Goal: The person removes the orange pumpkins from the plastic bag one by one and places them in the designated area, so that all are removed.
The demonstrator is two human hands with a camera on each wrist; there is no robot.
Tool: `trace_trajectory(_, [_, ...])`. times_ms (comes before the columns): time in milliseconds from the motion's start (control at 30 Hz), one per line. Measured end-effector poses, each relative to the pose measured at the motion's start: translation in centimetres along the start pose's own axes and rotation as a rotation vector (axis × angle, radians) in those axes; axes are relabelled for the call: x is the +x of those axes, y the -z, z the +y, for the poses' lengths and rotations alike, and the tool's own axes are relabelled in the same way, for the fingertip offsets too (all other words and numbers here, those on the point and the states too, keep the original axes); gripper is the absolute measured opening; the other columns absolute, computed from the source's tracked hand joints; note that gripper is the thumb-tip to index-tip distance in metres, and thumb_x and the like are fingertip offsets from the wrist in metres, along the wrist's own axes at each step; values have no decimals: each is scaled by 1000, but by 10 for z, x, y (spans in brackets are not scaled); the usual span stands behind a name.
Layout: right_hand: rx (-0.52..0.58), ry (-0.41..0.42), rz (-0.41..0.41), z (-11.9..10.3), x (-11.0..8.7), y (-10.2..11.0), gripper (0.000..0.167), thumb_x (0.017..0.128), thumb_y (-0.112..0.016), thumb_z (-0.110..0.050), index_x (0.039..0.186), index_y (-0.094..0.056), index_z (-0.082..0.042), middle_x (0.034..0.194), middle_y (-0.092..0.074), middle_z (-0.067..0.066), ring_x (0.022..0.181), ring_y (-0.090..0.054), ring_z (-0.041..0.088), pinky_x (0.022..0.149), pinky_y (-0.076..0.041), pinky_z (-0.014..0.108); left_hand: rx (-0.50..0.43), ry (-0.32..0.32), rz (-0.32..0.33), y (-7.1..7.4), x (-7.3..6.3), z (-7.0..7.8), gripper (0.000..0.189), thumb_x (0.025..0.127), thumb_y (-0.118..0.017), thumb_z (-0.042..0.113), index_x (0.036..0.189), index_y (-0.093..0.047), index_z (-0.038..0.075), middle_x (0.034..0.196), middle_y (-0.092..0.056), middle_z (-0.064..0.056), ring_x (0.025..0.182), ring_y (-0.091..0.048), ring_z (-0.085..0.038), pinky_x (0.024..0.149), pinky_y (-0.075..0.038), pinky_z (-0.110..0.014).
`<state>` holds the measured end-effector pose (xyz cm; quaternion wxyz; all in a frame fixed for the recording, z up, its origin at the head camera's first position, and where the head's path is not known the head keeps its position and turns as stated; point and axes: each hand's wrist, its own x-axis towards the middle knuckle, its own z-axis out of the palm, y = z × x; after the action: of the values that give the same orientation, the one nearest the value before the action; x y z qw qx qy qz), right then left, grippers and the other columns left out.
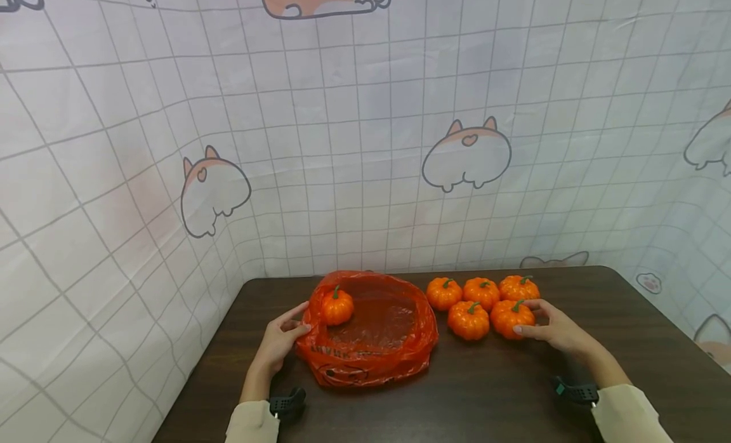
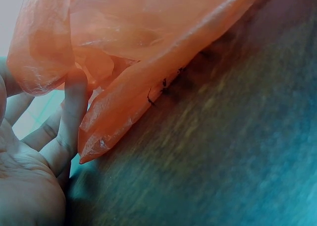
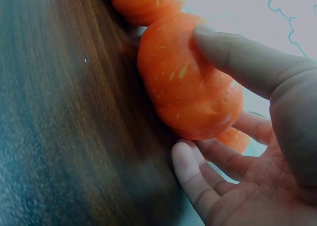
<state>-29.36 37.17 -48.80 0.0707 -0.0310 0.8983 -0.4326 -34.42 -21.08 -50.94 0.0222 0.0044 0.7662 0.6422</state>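
A small orange pumpkin (image 1: 511, 320) with a green stem is in my right hand (image 1: 556, 329); in the right wrist view the thumb presses one side of that pumpkin (image 3: 185, 82) and fingers lie on the other. Beside it, several similar pumpkins (image 1: 468, 321) stand close together on the table. At the left is a red, translucent plastic bag (image 1: 371, 372), its mouth spread wide, with one pumpkin (image 1: 337, 307) inside near the left wall. My left hand (image 1: 280, 338) touches the bag's left side with nearly straight fingers (image 2: 74, 107); the thumb is mostly hidden in the left wrist view.
The dark wooden table (image 1: 457, 398) ends at a rounded back right corner. Behind and beside it hangs a white gridded cloth (image 1: 365, 176) with cartoon dog prints. A dark strapped device (image 1: 288, 402) sits on the left wrist, another (image 1: 577, 392) on the right.
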Motion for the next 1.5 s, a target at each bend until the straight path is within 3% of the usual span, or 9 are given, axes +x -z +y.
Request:
trace_trajectory(667, [15, -31, -16, -1, -1, 3, 82, 97, -69, -41, 150, -29, 7, 144, -41, 39, 125, -50, 48, 101, -45, 65, -8, 5, -3, -1, 1, 2, 54, 94, -72, 10, 145, -60, 21, 105, -68, -13, 88, -64, -19, 74, -56, -32])
trace_trajectory(1167, [32, -18, -20, -3, -3, 3, 82, 97, -70, -38, 151, -28, 8, 143, -41, 39, 122, -53, 44, 99, -52, 56, -1, -5, 4, 0, 1, -1, 54, 94, -72, 9, 145, -60, 20, 101, -68, -10, 87, -63, -19, 73, -54, -31])
trace_trajectory(1500, [26, -14, -15, -5, -4, 7, 81, 97, -70, -38, 150, -30, 8, 143, -40, 39, 115, -59, 36, 91, -58, 46, 1, 0, 0, 0, 1, -1, 53, 94, -71, 8, 145, -61, 22, 100, -67, -10, 83, -61, -18, 69, -52, -31])
